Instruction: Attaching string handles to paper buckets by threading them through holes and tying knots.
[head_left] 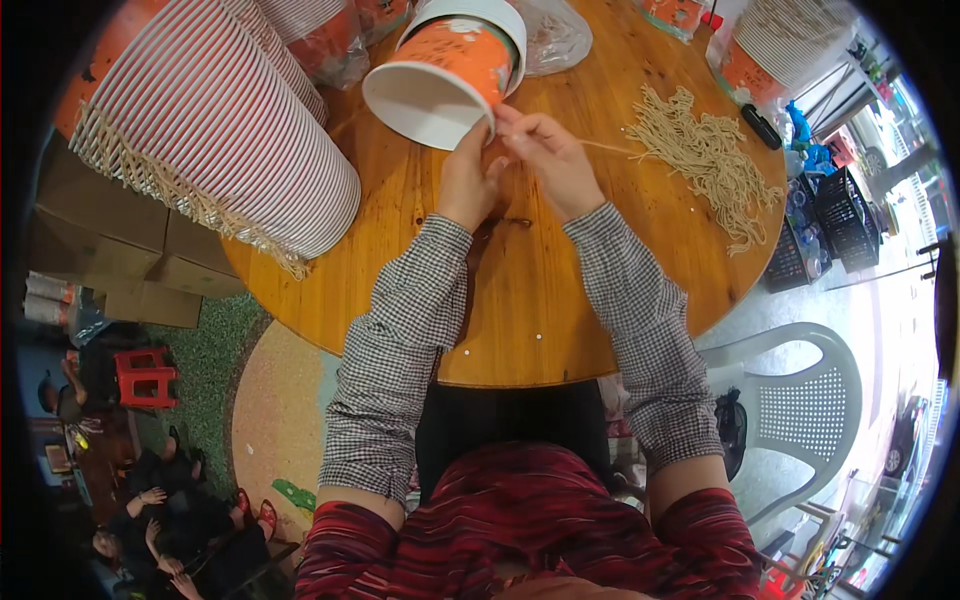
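Note:
An orange and white paper bucket (455, 55) lies tilted on the round wooden table, its white mouth facing me. Behind it, another white-rimmed bucket (505, 12) fits round its base. At the mouth's right edge, my left hand (468, 182) is closed on the rim, thumb upward. Right beside it, my right hand (555, 165) pinches a thin beige cord (605, 148) against the rim. The cord's other end trails right toward a loose heap of beige cords (705, 150). My fingers partly hide where cord and bucket meet.
Tall nested bucket stacks (270, 150) lean at the left, with cords hanging along one. Bagged buckets (780, 50) stand at the far right, near a black object (760, 127). A grey plastic chair (800, 410) is by the table's right edge. Seated people (170, 520) are at lower left.

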